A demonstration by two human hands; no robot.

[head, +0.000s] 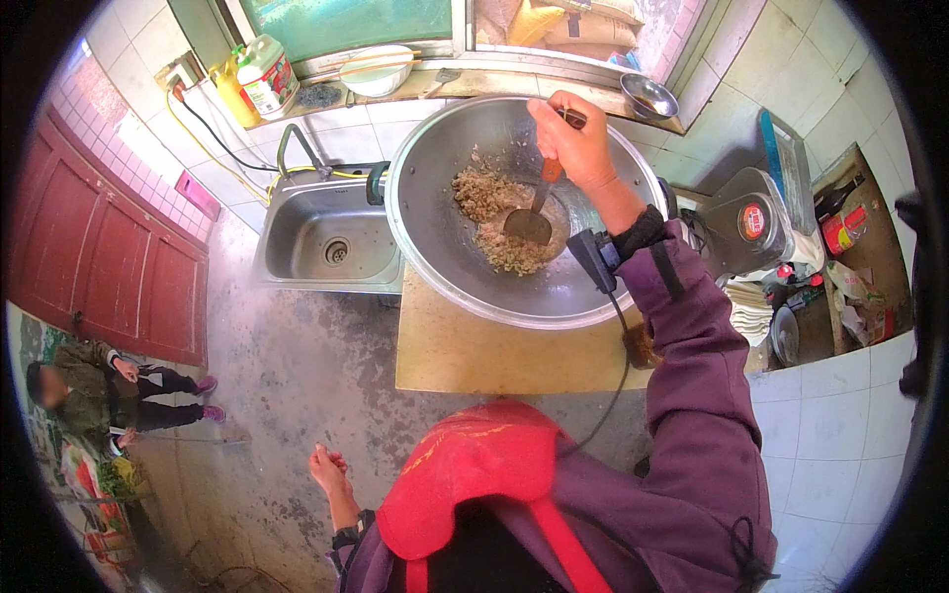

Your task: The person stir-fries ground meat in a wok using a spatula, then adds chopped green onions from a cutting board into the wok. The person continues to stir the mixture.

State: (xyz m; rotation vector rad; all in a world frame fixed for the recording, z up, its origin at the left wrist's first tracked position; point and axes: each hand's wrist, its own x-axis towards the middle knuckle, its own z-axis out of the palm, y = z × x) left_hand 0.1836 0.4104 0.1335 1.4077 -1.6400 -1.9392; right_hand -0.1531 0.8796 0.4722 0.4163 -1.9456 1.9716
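My right hand grips the wooden handle of a metal spatula from above. The spatula's blade rests in crumbly minced filling, which looks like ground meat. That filling lies in the bottom of a large, wide metal basin with dark side handles. Beneath the basin is a yellowish board or tabletop. My left hand hangs low at my side, away from the basin, with loosely curled fingers and nothing seen in it.
A steel sink adjoins the basin on the left. Along the windowsill stand a white jug, a white bowl with chopsticks and a small metal bowl. A lidded container is at right. Another person stands by the red door.
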